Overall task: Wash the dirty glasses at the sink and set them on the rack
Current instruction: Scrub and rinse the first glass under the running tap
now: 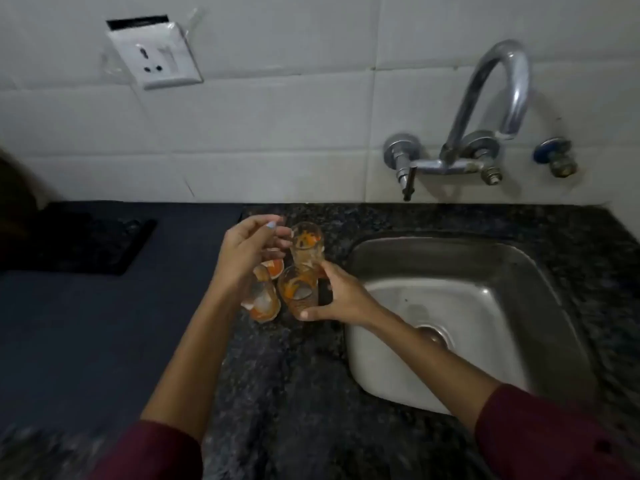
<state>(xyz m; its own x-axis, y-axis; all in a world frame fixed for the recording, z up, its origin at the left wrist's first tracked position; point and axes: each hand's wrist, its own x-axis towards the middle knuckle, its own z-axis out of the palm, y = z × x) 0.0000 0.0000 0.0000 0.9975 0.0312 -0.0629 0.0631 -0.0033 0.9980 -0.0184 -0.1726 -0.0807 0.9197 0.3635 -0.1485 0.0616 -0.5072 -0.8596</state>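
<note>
Several glasses smeared with orange residue stand clustered on the dark granite counter just left of the steel sink (540,271). My right hand (341,299) is wrapped around the front glass (298,293), thumb low on its side. My left hand (247,252) pinches the rim of the rear glass (306,241) with its fingertips. Two more glasses (264,301) sit under and beside my left wrist, partly hidden. The sink basin holds no dishes and its drain (433,336) shows behind my right forearm.
A curved chrome tap (502,95) with a valve handle (403,161) is fixed to the tiled wall above the sink, no water running. A dark blue mat (86,323) covers the counter on the left, with a black tray-like mat (79,244) on it. A wall socket (156,58) hangs upper left.
</note>
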